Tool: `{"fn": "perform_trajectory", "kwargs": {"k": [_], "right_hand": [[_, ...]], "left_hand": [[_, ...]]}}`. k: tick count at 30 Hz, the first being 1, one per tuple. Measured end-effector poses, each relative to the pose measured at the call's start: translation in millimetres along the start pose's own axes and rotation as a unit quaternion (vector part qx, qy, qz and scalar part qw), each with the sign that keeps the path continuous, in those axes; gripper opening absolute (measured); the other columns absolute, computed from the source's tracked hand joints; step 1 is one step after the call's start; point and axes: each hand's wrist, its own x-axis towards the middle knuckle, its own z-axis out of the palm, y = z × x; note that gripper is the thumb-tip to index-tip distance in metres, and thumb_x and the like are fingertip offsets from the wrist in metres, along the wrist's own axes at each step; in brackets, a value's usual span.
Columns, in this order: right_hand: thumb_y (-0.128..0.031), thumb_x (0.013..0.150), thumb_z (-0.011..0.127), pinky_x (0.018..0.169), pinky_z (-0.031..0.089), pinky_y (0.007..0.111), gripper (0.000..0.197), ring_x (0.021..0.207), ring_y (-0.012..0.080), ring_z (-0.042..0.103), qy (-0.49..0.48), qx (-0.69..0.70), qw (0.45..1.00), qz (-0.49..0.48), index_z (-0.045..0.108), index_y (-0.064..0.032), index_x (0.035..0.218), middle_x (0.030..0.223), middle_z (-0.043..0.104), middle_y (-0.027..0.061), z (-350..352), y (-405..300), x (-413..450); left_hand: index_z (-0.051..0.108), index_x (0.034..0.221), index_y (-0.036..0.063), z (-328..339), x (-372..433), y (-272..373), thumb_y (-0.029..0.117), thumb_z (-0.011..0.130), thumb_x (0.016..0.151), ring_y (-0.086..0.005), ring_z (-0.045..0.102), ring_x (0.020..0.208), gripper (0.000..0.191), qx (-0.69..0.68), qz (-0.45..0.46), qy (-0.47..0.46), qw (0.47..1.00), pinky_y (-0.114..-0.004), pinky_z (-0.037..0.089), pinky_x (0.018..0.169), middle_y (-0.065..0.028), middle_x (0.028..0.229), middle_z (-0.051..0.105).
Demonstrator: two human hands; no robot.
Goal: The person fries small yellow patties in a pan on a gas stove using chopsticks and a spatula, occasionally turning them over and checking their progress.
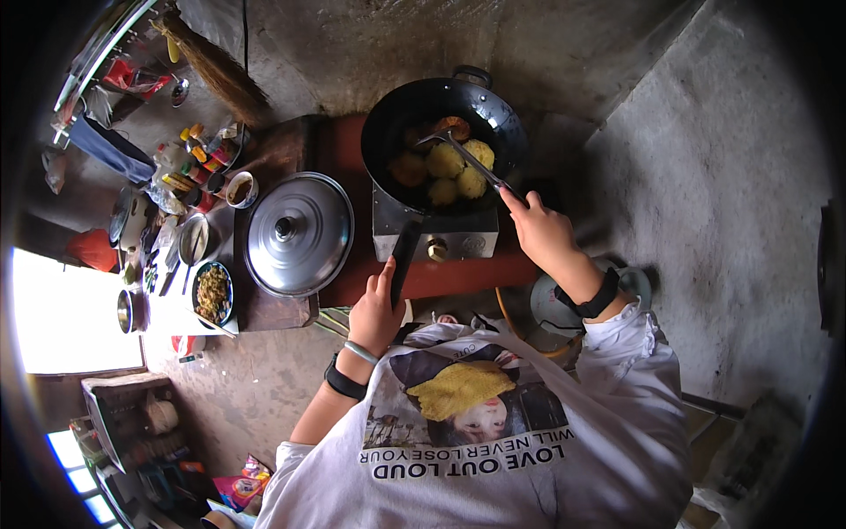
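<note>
A dark wok [390, 99] sits on a metal gas stove [396, 228] in front of me. My left hand [375, 317] grips its long black handle [405, 258]. With my right hand [543, 228] I hold a metal spatula [472, 159], my index finger laid along its handle. The spatula's head is over the far part of the wok, beside a browned patty [453, 127]. Several yellow patties [444, 161] lie in the wok around and below it. Another browned patty [408, 168] is at the left side, darker and partly in shadow.
Left of the stove, a domed metal lid [301, 235] lies on the counter. Beyond it stand a bowl of chopped food [213, 291], a small sauce bowl [242, 190] and several condiment bottles [198, 149]. A gas cylinder [552, 301] with an orange hose [507, 314] stands below, at right.
</note>
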Motion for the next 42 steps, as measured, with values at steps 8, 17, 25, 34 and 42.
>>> {"fn": "perform_trajectory", "kwargs": {"k": [8, 17, 25, 34, 42], "right_hand": [[-0.018, 0.089, 0.051, 0.052, 0.051, 0.043, 0.041, 0.062, 0.0332, 0.061, 0.036, 0.009, 0.999, 0.007, 0.045, -0.0205, 0.129, 0.093, 0.053, 0.0139, -12, 8, 9], [-0.018, 0.088, 0.053, 0.049, 0.049, 0.039, 0.045, 0.061, 0.0297, 0.060, 0.007, 0.021, 1.000, -0.014, 0.044, -0.0209, 0.132, 0.087, 0.050, 0.0107, -37, 12, -51], [-0.018, 0.088, 0.054, 0.049, 0.049, 0.037, 0.044, 0.060, 0.0273, 0.059, 0.023, 0.040, 0.999, -0.003, 0.046, -0.0208, 0.131, 0.087, 0.050, 0.0094, -38, 16, -53], [-0.006, 0.081, 0.054, 0.046, 0.050, 0.035, 0.051, 0.055, 0.0250, 0.059, 0.054, -0.015, 0.994, -0.096, 0.049, -0.0228, 0.129, 0.083, 0.049, 0.0088, -23, 13, -35], [-0.016, 0.085, 0.057, 0.049, 0.049, 0.038, 0.046, 0.059, 0.0290, 0.059, 0.005, 0.039, 0.996, -0.084, 0.049, -0.0251, 0.129, 0.083, 0.049, 0.0090, -73, 41, -46]], "left_hand": [[0.029, 0.139, 0.0136, 0, 1, -2, 0.016, 0.062, 0.076, -0.0361, 0.060, 0.068, 0.070, -0.012, 0.015, 0.024, 1.000, -0.045, 0.051, 0.056, -0.0165, 0.095, 0.053], [0.029, 0.139, 0.0131, -1, -1, 1, 0.015, 0.062, 0.077, -0.0361, 0.060, 0.070, 0.070, -0.008, -0.007, 0.020, 1.000, -0.044, 0.051, 0.058, -0.0171, 0.097, 0.053], [0.032, 0.138, 0.0160, 4, -3, -2, 0.014, 0.063, 0.077, -0.0367, 0.060, 0.074, 0.068, -0.018, 0.000, 0.042, 0.999, -0.044, 0.051, 0.059, -0.0153, 0.099, 0.054], [0.033, 0.138, 0.0171, 6, -2, -1, 0.016, 0.062, 0.079, -0.0364, 0.060, 0.078, 0.066, -0.020, 0.008, 0.063, 0.998, -0.043, 0.051, 0.061, -0.0150, 0.105, 0.055], [0.035, 0.137, 0.0179, 7, -6, -2, 0.016, 0.062, 0.078, -0.0350, 0.060, 0.080, 0.065, -0.025, 0.001, 0.073, 0.997, -0.042, 0.051, 0.065, -0.0138, 0.102, 0.056]]}}
